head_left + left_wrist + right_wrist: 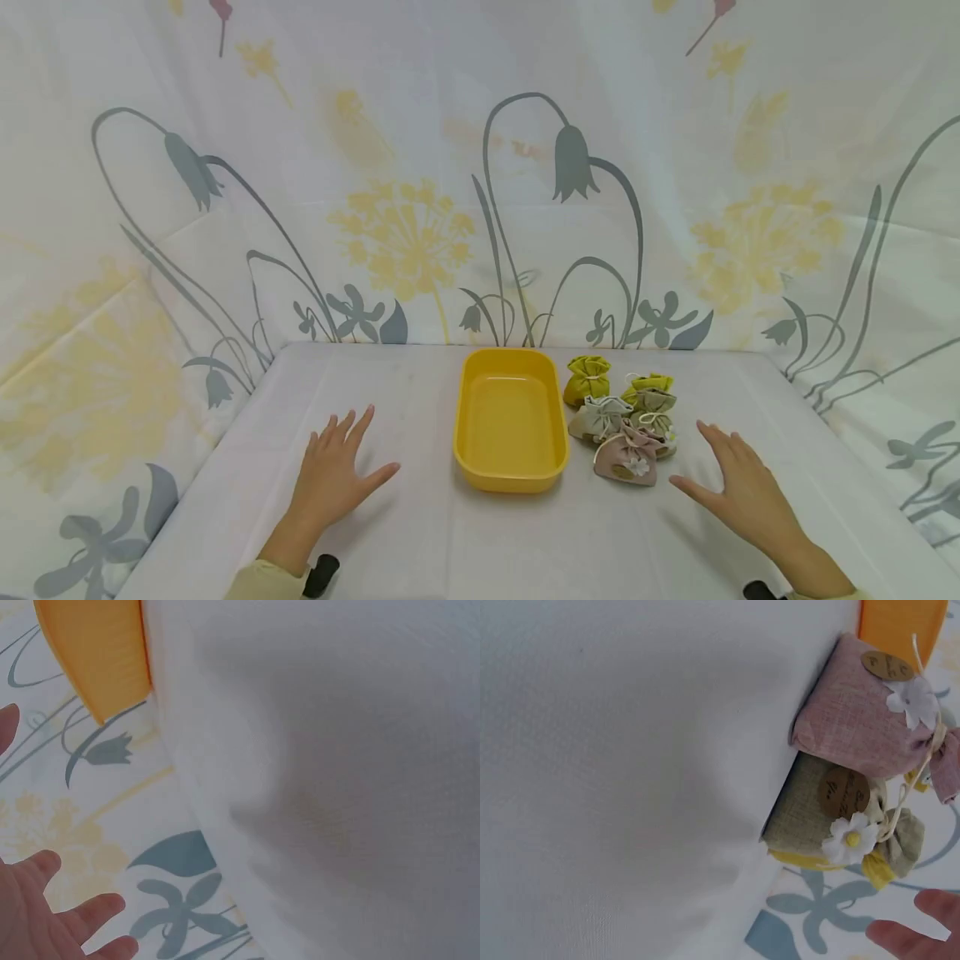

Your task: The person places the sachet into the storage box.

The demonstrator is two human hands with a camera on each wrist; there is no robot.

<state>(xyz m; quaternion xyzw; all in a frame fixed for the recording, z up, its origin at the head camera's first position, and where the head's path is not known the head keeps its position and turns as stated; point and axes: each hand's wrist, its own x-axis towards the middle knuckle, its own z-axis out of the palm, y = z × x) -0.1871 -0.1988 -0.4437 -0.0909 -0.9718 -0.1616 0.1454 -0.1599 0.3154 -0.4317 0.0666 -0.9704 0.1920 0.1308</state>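
Observation:
My left hand (332, 475) hovers over the white table left of a yellow rectangular tub (512, 483), fingers spread and holding nothing. On the other side, my right hand (750, 496) is held with fingers extended beside a cluster of small drawstring pouches. A pink pouch (624, 458) with a white flower and an oval tag lies at the front of the cluster. Behind it are a pale grey pouch (600, 418) and a yellow-green pouch (587, 382). An olive-beige pouch (817, 802) with a white flower sits next to the pink one in the right wrist view.
Another yellow-green pouch (649, 385) stands at the back right of the cluster, partly hidden. A white cloth covers the table (510, 542). Behind it hangs a flower-printed curtain (420, 150), which also runs down both sides.

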